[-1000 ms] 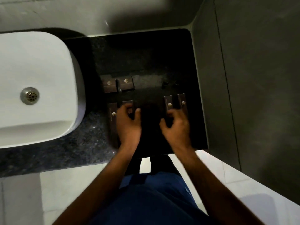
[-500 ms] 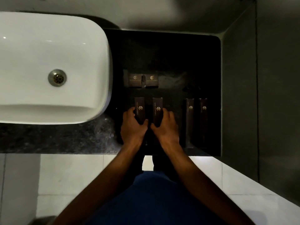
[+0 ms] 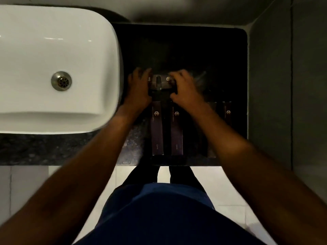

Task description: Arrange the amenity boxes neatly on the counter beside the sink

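Note:
Two small dark amenity boxes (image 3: pixel 161 83) lie side by side at the middle of the black counter (image 3: pixel 203 50). My left hand (image 3: pixel 138 89) presses against the left one and my right hand (image 3: pixel 185 89) grips the right one. Closer to me, two long dark boxes (image 3: pixel 157 128) with gold logos lie parallel, pointing away from me. Two more long boxes (image 3: pixel 227 113) lie at the right, partly hidden by my right forearm.
A white basin (image 3: pixel 53 68) with a metal drain (image 3: pixel 61 81) stands to the left, close to my left hand. Grey walls close off the counter at the back and right. White floor tiles show below the counter's front edge.
Both hands have left the two long boxes in the middle and moved forward to the pair of small boxes behind them. The camera has come nearer to the counter.

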Tool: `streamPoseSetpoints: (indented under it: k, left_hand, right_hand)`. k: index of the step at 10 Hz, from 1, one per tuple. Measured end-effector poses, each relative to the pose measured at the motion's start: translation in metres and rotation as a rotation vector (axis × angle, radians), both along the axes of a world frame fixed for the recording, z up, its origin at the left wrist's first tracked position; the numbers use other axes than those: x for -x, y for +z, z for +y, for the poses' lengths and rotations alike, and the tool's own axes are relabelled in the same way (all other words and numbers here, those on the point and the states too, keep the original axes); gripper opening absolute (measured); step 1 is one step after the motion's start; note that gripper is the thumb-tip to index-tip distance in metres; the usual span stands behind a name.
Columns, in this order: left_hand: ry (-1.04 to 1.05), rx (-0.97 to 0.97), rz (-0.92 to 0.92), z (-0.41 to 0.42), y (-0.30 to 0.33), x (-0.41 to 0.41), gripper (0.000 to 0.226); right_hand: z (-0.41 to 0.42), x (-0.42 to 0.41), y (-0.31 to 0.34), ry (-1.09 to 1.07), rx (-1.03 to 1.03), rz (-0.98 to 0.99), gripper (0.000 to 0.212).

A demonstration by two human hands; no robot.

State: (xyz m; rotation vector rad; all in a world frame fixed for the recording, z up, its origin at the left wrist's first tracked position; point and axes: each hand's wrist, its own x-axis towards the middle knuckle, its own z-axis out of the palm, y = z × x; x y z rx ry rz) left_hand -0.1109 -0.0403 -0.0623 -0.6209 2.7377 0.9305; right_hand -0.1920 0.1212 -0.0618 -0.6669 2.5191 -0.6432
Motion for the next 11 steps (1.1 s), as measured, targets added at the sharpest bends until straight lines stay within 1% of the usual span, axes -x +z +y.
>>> streamPoseSetpoints:
  k: [1, 2, 3, 4, 5, 6, 7, 8, 9, 10, 11]
  left_hand:
    - [-0.186, 0.170, -0.171, -0.013, -0.011, 0.027, 0.076]
    - [-0.253, 0.202, -0.174, -0.010, -0.015, 0.035, 0.061]
    - [-0.274, 0.178, -0.162, 0.005, -0.018, 0.026, 0.067]
    - [-0.268, 0.156, -0.115, 0.007, -0.023, 0.026, 0.070]
    - [-0.120, 0.063, 0.041, 0.000, -0.001, 0.025, 0.076]
    - [0.146, -0.026, 0.133, 0.023, -0.003, -0.009, 0.052]
    - [0.325, -0.094, 0.049, 0.058, -0.006, -0.051, 0.053]
    - [0.353, -0.100, 0.006, 0.073, -0.012, -0.062, 0.067]
    - [0.342, -0.080, 0.009, 0.075, -0.012, -0.059, 0.069]
    - [0.329, -0.101, 0.036, 0.076, -0.013, -0.058, 0.065]
    - [0.379, -0.126, 0.003, 0.077, -0.008, -0.059, 0.072]
  right_hand:
    - [-0.017, 0.021, -0.012, 0.247, -0.147, 0.012, 0.078]
    - [-0.015, 0.031, -0.016, 0.233, -0.191, 0.022, 0.069]
    - [0.005, 0.028, -0.022, 0.150, -0.212, 0.017, 0.068]
    - [0.009, 0.029, -0.024, 0.137, -0.219, -0.007, 0.073]
    - [0.001, 0.035, 0.007, 0.064, -0.130, -0.008, 0.084]
    - [0.015, 0.001, 0.008, -0.190, 0.008, -0.005, 0.077]
    - [0.023, -0.058, 0.002, -0.362, -0.004, -0.102, 0.073]
    - [0.020, -0.085, -0.008, -0.408, -0.023, -0.168, 0.074]
    - [0.021, -0.085, -0.013, -0.422, -0.024, -0.139, 0.067]
    - [0.024, -0.083, -0.015, -0.422, 0.036, -0.150, 0.062]
    - [0.026, -0.084, -0.010, -0.459, 0.018, -0.156, 0.072]
